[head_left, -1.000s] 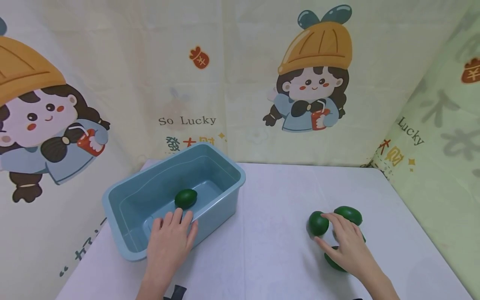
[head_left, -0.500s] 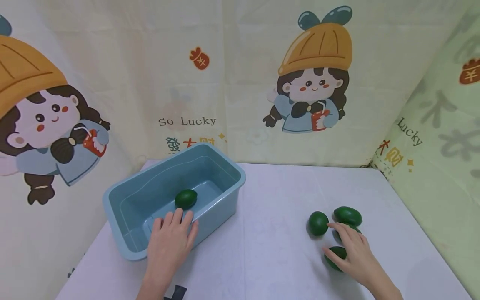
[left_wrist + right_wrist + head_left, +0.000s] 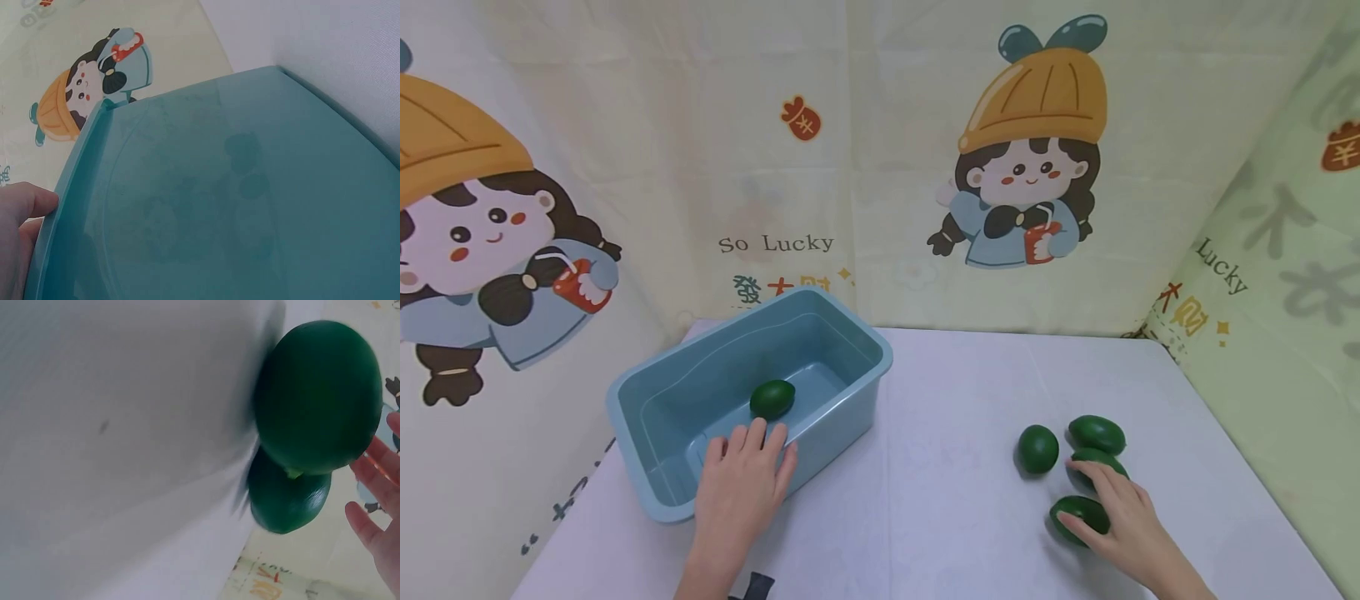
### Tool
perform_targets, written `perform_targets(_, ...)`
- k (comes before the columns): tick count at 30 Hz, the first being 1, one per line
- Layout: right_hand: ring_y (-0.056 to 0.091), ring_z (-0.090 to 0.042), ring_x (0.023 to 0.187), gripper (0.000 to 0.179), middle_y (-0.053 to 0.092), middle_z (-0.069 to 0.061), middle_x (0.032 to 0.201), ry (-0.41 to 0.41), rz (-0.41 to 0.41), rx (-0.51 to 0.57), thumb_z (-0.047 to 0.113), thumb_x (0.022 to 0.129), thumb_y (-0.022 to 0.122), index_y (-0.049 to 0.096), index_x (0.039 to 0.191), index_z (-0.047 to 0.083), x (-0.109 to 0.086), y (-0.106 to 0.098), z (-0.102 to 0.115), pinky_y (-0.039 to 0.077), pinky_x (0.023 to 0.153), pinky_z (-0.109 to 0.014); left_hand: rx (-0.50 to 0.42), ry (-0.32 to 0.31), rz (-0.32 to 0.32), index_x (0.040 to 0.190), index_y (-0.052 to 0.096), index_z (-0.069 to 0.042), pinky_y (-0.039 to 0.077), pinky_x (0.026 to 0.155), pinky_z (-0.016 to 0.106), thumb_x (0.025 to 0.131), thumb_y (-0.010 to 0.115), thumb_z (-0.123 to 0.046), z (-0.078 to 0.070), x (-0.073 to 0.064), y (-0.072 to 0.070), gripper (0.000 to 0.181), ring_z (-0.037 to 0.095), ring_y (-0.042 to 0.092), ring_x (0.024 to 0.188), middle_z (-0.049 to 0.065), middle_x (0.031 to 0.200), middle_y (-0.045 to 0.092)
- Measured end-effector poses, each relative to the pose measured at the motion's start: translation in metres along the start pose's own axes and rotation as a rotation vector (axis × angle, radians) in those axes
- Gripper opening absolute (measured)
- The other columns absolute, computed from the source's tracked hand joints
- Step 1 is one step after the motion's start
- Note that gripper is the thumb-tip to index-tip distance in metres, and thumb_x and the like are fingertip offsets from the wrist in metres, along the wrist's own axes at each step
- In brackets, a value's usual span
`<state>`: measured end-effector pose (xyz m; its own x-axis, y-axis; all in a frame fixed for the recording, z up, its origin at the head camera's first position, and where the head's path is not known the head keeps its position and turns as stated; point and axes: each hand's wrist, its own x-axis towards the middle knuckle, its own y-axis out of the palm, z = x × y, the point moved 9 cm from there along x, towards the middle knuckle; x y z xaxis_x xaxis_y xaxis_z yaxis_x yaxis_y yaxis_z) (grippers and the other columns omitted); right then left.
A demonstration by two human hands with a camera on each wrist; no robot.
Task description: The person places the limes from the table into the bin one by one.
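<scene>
In the head view my left hand (image 3: 739, 477) holds the near rim of a blue plastic bin (image 3: 842, 446), fingers over the edge and thumb on the outer side. One smooth, dark green oval fruit, lime-like (image 3: 772, 399), lies inside the bin. My right hand (image 3: 1122, 525) is over the fruit group at right, thumb overlapping the nearest green fruit (image 3: 1084, 510) and fingertips at the middle one (image 3: 1101, 458). Its fingers (image 3: 375, 478) are spread and relaxed beside a large-looking fruit (image 3: 319, 394) in the right wrist view, where another shows behind.
Two more green fruits, a left one (image 3: 1038, 450) and a far one (image 3: 1097, 434), lie beside the right hand on the white table (image 3: 955, 467). A cartoon-printed curtain (image 3: 895, 167) stands behind the table. A dark strip (image 3: 758, 586) shows at the front edge.
My right hand has drawn back from the left fruit toward the near right, its thumb now over the nearest fruit. The left hand and bin have stayed put.
</scene>
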<state>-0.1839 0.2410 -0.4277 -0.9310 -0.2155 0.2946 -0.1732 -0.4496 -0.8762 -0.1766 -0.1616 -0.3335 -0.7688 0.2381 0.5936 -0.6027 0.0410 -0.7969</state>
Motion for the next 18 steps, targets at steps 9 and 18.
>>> perform_targets(9, 0.039, -0.025, 0.106, 0.068, 0.049, -0.009, 0.118, -0.012, -0.015, 0.017, 0.035, 0.067, 0.078, 0.046, 0.121, 0.007, -0.013, -0.001, -0.017, 0.024, 0.083, -0.048, -0.004, -0.014, 0.032, 0.083, 0.050, -0.010, 0.029, 0.063, 0.037, 0.096, 0.005, -0.041, 0.001, -0.001, 0.004, 0.057, 0.023, 0.035, 0.066, 0.005, 0.072, 0.035)
perform_targets(18, 0.037, -0.022, 0.106, 0.075, 0.048, -0.009, 0.118, -0.009, -0.006, 0.015, 0.036, 0.064, 0.080, 0.044, 0.123, 0.009, -0.022, -0.001, -0.029, 0.023, 0.083, -0.048, -0.011, -0.016, 0.026, 0.083, 0.050, -0.010, 0.029, 0.063, 0.037, 0.095, 0.005, -0.042, 0.001, -0.001, 0.003, 0.057, 0.023, 0.035, 0.066, 0.005, 0.071, 0.035)
